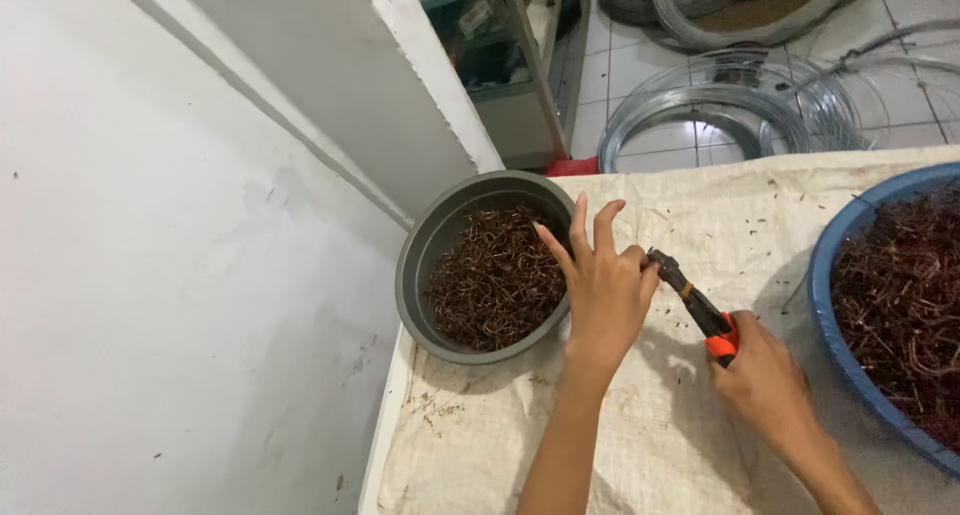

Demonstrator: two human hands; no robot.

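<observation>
Gripping a pair of orange-handled pliers [693,303], the right hand [762,380] is seen closed around the handles near the lower edge of the view, the dark jaws pointed up and left. The jaws are met by the left hand [603,293], thumb and a finger pinched at the tip on something too small to make out, the other fingers spread wide. Both are held over a tabletop [660,445] covered with woven sacking and scattered with small dark fragments. At the right, a blue basin [832,275] is shown heaped with tangled copper-coloured wire. Just beyond the left hand, a grey bowl [420,265] is seen partly filled with short bent wire pieces; much remains in the basin, so the work is judged well short of done. Coils of pale wire [700,115] lie on the tiled floor beyond.
</observation>
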